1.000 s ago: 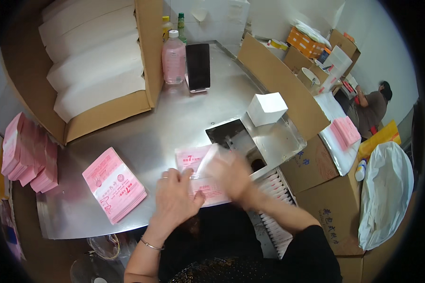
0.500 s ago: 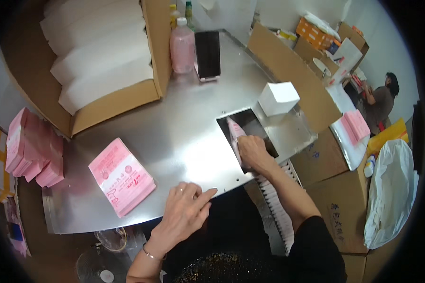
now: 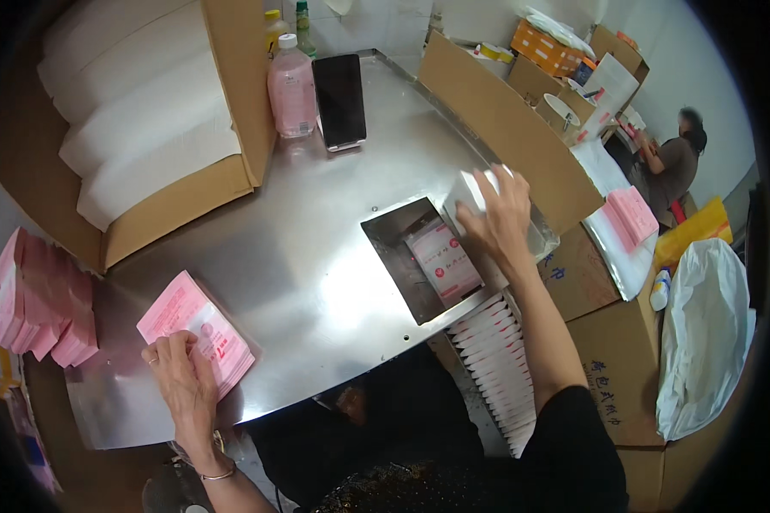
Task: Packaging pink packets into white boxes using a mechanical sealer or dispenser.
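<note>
My left hand (image 3: pixel 182 377) lies flat on a stack of pink flat packets (image 3: pixel 198 329) at the near left of the steel table (image 3: pixel 316 256), fingers spread over the stack's lower corner. My right hand (image 3: pixel 498 215) reaches to the far right and grips a white block-shaped stack (image 3: pixel 475 190) at the table's right edge. Just below that hand, a filled pink-and-white packet (image 3: pixel 443 261) lies in a rectangular steel recess (image 3: pixel 398 256) cut into the table.
A big cardboard box of white pads (image 3: pixel 137 137) stands at the back left; a pink bottle (image 3: pixel 292 88) and an upright black phone (image 3: pixel 340 101) behind. Pink packets (image 3: pixel 43 295) pile at the left edge. Filled packs (image 3: pixel 498 368) stand in a row below. Another person (image 3: pixel 672 162) sits far right.
My right hand left the packet in the recess and moved up to the white stack. My left hand slid left across the table onto the pink packet stack.
</note>
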Demonstrator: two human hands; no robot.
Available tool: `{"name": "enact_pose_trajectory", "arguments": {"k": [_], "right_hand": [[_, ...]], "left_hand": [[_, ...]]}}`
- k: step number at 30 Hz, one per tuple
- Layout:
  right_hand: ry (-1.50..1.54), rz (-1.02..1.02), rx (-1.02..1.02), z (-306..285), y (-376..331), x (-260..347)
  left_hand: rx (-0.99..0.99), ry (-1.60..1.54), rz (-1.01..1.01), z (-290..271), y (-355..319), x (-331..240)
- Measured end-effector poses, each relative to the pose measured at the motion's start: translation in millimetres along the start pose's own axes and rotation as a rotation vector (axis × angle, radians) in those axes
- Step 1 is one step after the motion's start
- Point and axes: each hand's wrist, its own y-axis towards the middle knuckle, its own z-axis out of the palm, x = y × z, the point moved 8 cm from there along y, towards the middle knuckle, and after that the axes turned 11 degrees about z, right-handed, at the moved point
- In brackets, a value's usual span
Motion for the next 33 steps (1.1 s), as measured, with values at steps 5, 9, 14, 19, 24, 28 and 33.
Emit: {"name": "enact_pose_trajectory", "arguments": {"k": [5,9,14,19,24,28,33], "right_hand": [[-0.098,-0.041,-0.077,-36.1,-20.2,-0.7],[-0.001,0.005,-0.070,-49.6,-15.1,22.9],[-0.064,0.009,-0.082,-37.0,-16.4,7.6],[0.072,0.041,0.011,-41.2,-16.8,9.8],[0.115,0.017,-0.129,-52.3,-19.6,11.4],[0.422,-0.408,0.009,-62.1,-96.6,114.7],[0.365,-0.636,0.208,-40.0,-151.1,172.9]], "left_hand": [[-0.020,0.049,0.163,-5.1,5.9,-8.9],[-0.214,0.060,0.328,-30.3,7.9,-63.0],[0.059,-0.119,0.666,66.9,5.4,-160.1],[-0.008,-0.176,0.490,68.5,7.2,-138.1],[0.003,-0.192,0.621,78.0,-1.5,-177.4],[0.049,-0.337,0.595,79.1,-3.6,-168.3],[0.069,-0.247,0.484,81.1,4.3,-147.2]]}}
